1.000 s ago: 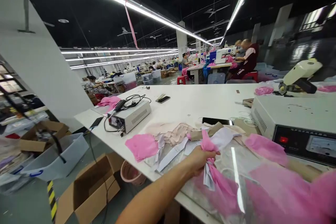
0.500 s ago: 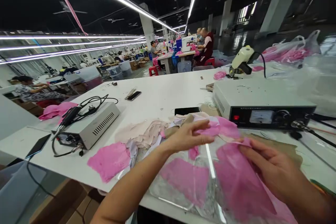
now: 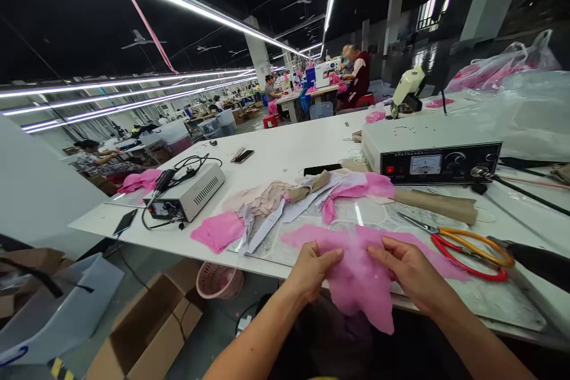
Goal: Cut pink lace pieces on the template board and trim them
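Note:
A thin pink fabric piece (image 3: pixel 356 279) hangs over the front edge of the white table, stretched between both hands. My left hand (image 3: pixel 314 270) pinches its left side between thumb and fingers. On the other side, my right hand (image 3: pixel 398 264) is closed on the fabric near its upper right. More pink fabric lies flat on the clear sheet beneath and beyond the hands. Scissors (image 3: pixel 467 246) with orange and red handles rest to the right of my right hand. Beige and white scraps (image 3: pixel 267 202) lie behind, beside another pink piece (image 3: pixel 218 231).
A grey control box (image 3: pixel 436 142) stands at the right, a smaller one (image 3: pixel 198 190) at the left. A phone (image 3: pixel 323 169) lies behind the scraps. Below the table are a pink basket (image 3: pixel 219 280), a cardboard box (image 3: pixel 146 320) and a plastic bin (image 3: pixel 57 314). People sit at distant sewing tables.
Both hands have come down to the table's front edge, and my left hand, formerly spread over the scraps, now grips the pink fabric. The view has shifted, showing the scissors.

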`<state>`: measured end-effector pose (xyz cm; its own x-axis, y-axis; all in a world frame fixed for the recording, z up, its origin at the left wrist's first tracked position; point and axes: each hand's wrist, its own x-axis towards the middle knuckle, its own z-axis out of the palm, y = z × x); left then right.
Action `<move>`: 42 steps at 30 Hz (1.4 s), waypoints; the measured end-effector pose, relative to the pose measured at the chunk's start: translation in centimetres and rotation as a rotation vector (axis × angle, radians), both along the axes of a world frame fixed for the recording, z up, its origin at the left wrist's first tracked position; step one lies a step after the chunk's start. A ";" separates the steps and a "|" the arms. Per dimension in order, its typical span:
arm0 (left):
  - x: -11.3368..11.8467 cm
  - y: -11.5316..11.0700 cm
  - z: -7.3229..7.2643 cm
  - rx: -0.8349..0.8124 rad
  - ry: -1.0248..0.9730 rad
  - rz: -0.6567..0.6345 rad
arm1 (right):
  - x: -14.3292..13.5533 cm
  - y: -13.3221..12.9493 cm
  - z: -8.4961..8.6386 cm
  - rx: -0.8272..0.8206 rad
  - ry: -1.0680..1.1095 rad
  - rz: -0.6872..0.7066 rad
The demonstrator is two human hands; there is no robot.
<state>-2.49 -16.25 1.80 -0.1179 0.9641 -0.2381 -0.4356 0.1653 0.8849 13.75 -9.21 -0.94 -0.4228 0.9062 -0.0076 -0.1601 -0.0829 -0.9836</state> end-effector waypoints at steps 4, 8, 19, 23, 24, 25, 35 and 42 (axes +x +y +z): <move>-0.1 -1.8 -0.7 -0.011 0.001 0.072 | -0.7 -1.4 -0.8 -0.029 -0.014 0.074; 0.1 -2.9 -1.5 -0.010 -0.008 0.097 | -0.6 -2.5 -1.2 -0.033 -0.036 0.109; 0.7 0.1 -2.1 -0.021 0.108 0.006 | 1.1 -1.8 -1.4 0.007 -0.111 0.013; 0.1 0.8 -2.1 -0.029 0.183 0.023 | 1.1 -1.3 -1.6 0.009 -0.155 0.027; -0.1 0.8 -2.1 -0.030 0.199 0.027 | 1.1 -1.2 -1.7 0.021 -0.171 0.031; -0.2 0.9 -2.1 -0.030 0.214 0.031 | 1.0 -1.1 -1.9 0.035 -0.193 0.040; -1.1 1.3 -2.8 0.005 0.352 0.119 | 0.8 -1.4 -1.9 0.126 -0.269 -0.261; -1.0 1.5 -3.6 0.108 0.427 0.128 | 1.5 -0.5 -2.5 0.488 -0.231 -0.174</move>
